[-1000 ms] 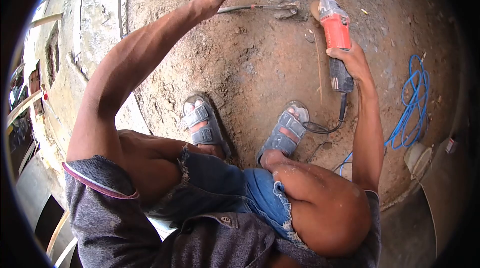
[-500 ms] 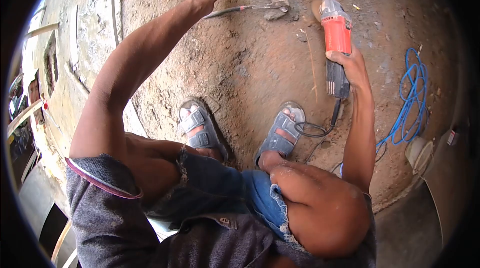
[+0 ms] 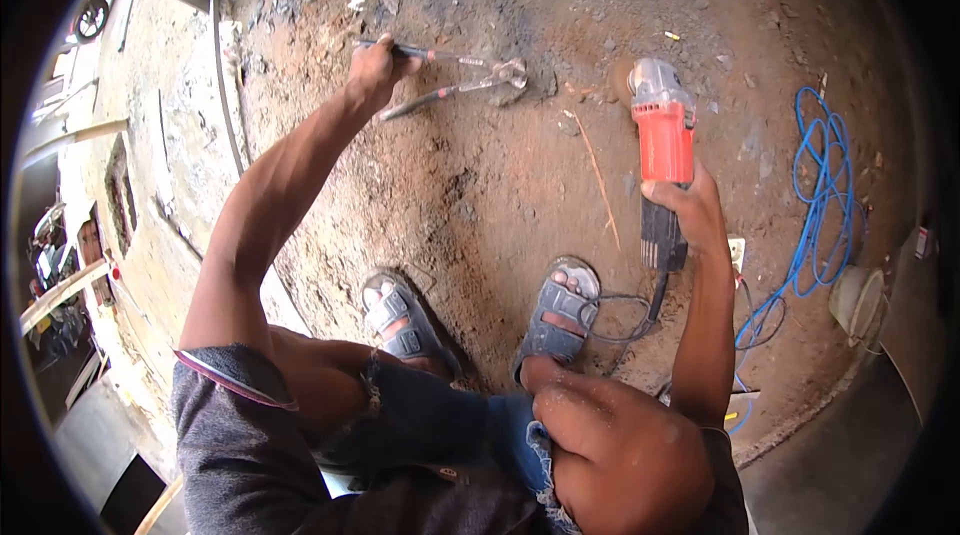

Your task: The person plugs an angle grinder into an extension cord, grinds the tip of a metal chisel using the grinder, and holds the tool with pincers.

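The angle grinder (image 3: pixel 665 145), with a red body, a grey metal head and a black rear part, is held around this rear part by the right hand (image 3: pixel 692 203), its head pointing away from the person and its black cable running back; whether it touches the ground, I cannot tell. To its left, well apart, the long-handled pincers (image 3: pixel 472 86) are spread in a V, with dark grips having red bands, one grip in the left hand (image 3: pixel 373 65) and the metal head towards the grinder.
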A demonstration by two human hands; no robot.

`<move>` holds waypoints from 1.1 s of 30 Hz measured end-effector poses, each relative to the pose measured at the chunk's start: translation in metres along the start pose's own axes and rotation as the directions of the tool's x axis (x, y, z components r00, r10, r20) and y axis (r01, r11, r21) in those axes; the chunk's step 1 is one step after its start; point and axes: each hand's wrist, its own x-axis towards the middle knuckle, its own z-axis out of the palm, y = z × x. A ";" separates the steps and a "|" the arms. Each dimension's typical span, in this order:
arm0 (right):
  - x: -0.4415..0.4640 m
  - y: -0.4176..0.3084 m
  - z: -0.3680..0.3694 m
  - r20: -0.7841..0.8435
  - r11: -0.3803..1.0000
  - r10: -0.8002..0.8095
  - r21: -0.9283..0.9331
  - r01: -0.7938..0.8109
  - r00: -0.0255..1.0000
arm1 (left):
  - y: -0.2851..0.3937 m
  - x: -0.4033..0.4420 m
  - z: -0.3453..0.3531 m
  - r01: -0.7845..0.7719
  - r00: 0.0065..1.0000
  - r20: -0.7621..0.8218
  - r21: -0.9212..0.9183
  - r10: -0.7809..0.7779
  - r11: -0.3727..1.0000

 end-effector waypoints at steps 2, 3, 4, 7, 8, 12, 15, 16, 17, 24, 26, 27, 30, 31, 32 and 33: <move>-0.005 0.000 -0.003 -0.004 0.999 0.036 0.005 -0.036 0.999 | 0.005 -0.004 -0.007 -0.025 0.998 0.060 0.027 0.024 0.999; -0.008 -0.005 -0.004 -0.002 0.999 0.040 -0.002 -0.040 0.999 | 0.007 -0.004 -0.009 -0.020 0.998 0.065 0.003 0.020 1.000; -0.010 -0.008 -0.004 0.001 0.999 0.042 -0.010 -0.042 0.999 | 0.011 -0.005 -0.012 -0.016 0.997 0.070 -0.022 0.017 1.000; -0.009 -0.002 -0.005 0.002 0.999 0.020 0.029 -0.020 1.000 | 0.021 -0.010 -0.015 0.026 0.996 0.085 -0.162 -0.012 0.987; -0.009 -0.003 -0.004 0.005 0.999 0.017 0.041 -0.017 1.000 | 0.022 -0.011 -0.016 0.030 0.997 0.079 -0.200 -0.015 0.979; -0.009 -0.010 -0.001 0.019 0.997 0.018 0.072 -0.019 1.000 | 0.028 -0.020 -0.014 0.029 0.998 0.062 -0.189 -0.018 0.982; -0.010 -0.011 0.003 0.016 0.996 -0.005 0.091 0.003 1.000 | 0.028 -0.023 -0.013 0.007 0.997 0.082 -0.200 0.009 0.980; -0.010 -0.011 0.004 0.012 0.995 -0.016 0.097 0.015 1.000 | 0.028 -0.024 -0.013 -0.002 0.995 0.096 -0.203 0.022 0.979; -0.010 -0.011 0.005 0.018 0.995 -0.013 0.095 0.012 1.000 | 0.029 -0.027 -0.010 -0.024 0.995 0.093 -0.192 0.042 0.981; -0.007 -0.008 0.012 0.034 0.999 -0.023 0.044 0.022 0.999 | 0.043 -0.058 0.023 -0.263 0.962 0.061 -0.041 0.265 0.964; -0.004 -0.005 0.013 0.036 0.999 -0.022 0.034 0.021 0.999 | 0.040 -0.065 0.038 -0.306 0.951 0.032 -0.041 0.307 0.951; -0.003 -0.003 0.012 0.034 0.999 -0.022 0.029 0.021 0.999 | 0.038 -0.066 0.044 -0.323 0.946 0.017 -0.042 0.324 0.945; -0.002 0.000 0.004 0.003 1.000 0.021 0.003 -0.021 1.000 | 0.045 -0.072 0.055 -0.463 0.886 0.041 0.019 0.462 0.886; -0.003 0.002 0.001 -0.016 0.999 0.046 -0.004 -0.046 0.999 | 0.051 -0.074 0.058 -0.531 0.847 0.077 0.071 0.526 0.844; -0.005 0.000 0.001 -0.021 1.000 0.031 0.001 -0.031 0.999 | 0.055 -0.075 0.059 -0.596 0.803 0.117 0.118 0.585 0.794; -0.006 -0.002 0.000 -0.026 1.000 0.016 0.006 -0.016 1.000 | 0.059 -0.079 0.059 -0.601 0.799 0.159 0.219 0.580 0.768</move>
